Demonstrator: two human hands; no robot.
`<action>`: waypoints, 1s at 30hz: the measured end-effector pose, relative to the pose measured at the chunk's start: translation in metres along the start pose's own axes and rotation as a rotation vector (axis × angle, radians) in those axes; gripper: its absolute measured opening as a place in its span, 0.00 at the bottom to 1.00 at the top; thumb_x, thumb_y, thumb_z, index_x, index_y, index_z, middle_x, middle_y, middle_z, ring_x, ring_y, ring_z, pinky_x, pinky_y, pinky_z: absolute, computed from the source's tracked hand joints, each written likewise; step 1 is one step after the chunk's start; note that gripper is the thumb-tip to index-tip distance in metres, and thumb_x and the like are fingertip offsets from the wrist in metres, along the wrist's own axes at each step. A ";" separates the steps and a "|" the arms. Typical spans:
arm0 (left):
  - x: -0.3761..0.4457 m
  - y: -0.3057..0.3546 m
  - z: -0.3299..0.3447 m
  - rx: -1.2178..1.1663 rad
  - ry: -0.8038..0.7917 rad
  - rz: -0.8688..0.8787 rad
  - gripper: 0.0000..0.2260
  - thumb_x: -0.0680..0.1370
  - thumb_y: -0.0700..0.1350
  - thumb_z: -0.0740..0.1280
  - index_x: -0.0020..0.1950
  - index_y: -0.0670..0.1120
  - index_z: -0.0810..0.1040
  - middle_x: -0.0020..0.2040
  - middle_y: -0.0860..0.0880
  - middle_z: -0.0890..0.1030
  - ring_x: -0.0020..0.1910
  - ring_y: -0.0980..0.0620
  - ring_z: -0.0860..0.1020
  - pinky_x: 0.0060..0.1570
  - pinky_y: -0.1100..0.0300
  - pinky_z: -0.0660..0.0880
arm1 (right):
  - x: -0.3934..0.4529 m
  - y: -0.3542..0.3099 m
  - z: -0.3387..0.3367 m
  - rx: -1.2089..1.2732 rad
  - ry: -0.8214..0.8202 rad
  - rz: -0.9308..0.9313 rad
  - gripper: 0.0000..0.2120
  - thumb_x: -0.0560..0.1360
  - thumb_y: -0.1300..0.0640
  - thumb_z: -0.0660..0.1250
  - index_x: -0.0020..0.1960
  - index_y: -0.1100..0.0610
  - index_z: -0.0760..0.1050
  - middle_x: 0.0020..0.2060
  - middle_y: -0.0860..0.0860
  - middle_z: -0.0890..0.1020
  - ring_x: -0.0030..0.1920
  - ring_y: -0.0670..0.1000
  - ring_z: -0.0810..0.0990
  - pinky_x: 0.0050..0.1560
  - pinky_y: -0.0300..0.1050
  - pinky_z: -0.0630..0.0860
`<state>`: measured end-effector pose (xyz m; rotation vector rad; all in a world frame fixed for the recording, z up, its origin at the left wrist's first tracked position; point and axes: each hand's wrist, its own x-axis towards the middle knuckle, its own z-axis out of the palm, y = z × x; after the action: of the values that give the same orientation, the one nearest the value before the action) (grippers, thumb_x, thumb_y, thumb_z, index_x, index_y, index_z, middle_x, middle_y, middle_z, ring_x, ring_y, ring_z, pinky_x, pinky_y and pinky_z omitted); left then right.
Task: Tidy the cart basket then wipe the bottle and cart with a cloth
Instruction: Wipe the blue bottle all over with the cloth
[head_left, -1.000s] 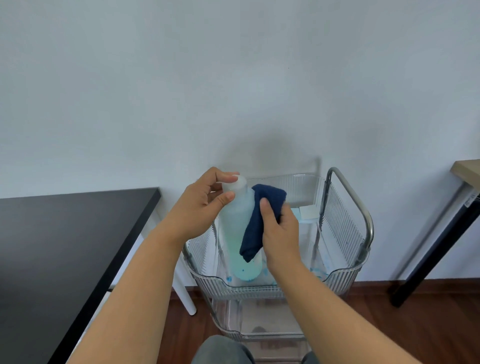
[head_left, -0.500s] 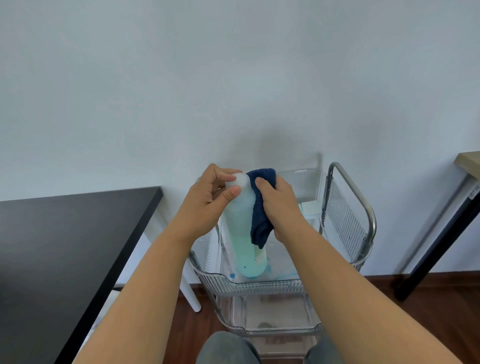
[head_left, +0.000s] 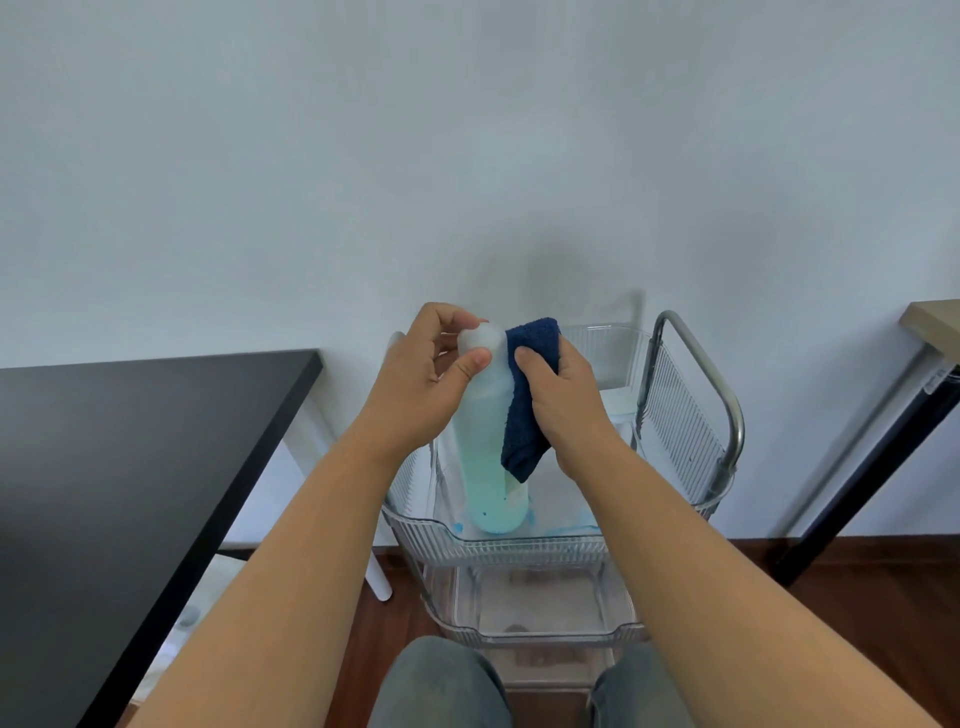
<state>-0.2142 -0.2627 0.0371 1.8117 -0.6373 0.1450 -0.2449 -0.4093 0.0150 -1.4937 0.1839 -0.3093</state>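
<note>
A tall translucent bottle (head_left: 485, 457) with pale green-blue liquid stands upright in the top basket (head_left: 498, 543) of a clear plastic cart. My left hand (head_left: 421, 389) pinches its white cap between thumb and fingers. My right hand (head_left: 563, 402) presses a dark blue cloth (head_left: 524, 410) against the bottle's right side, near the top; the cloth's loose end hangs down beside the bottle. Blue smears show on the basket floor around the bottle's base.
The cart has a metal handle (head_left: 719, 395) on its right and a lower clear basket (head_left: 535, 623). A black table (head_left: 130, 467) stands at the left, a wooden-topped table with a black leg (head_left: 857, 483) at the right. My knees (head_left: 441, 686) are just below the cart.
My right hand has slid the cloth up the bottle from its middle to its neck. The left hand has kept its hold on the cap.
</note>
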 end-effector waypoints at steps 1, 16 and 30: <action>-0.001 0.000 0.001 0.018 0.017 0.004 0.11 0.79 0.42 0.69 0.53 0.58 0.72 0.57 0.54 0.80 0.56 0.53 0.80 0.55 0.60 0.76 | 0.000 0.000 0.001 -0.003 0.004 0.001 0.05 0.78 0.57 0.61 0.46 0.53 0.75 0.42 0.54 0.79 0.41 0.52 0.77 0.47 0.53 0.78; -0.013 0.010 0.027 0.205 0.296 -0.039 0.06 0.77 0.47 0.71 0.52 0.53 0.77 0.52 0.54 0.80 0.51 0.58 0.77 0.48 0.73 0.71 | -0.013 0.004 0.003 -0.052 0.120 -0.061 0.06 0.77 0.57 0.62 0.46 0.60 0.73 0.36 0.52 0.76 0.36 0.50 0.74 0.40 0.49 0.74; 0.008 0.022 -0.020 0.321 -0.190 -0.119 0.16 0.79 0.50 0.69 0.66 0.62 0.77 0.63 0.59 0.79 0.58 0.62 0.78 0.55 0.67 0.74 | -0.013 0.000 -0.002 -0.174 0.100 -0.102 0.08 0.77 0.56 0.61 0.49 0.61 0.73 0.39 0.58 0.78 0.38 0.52 0.75 0.43 0.53 0.77</action>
<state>-0.2139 -0.2514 0.0664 2.1867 -0.6651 -0.0062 -0.2579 -0.4066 0.0142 -1.6642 0.2198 -0.4603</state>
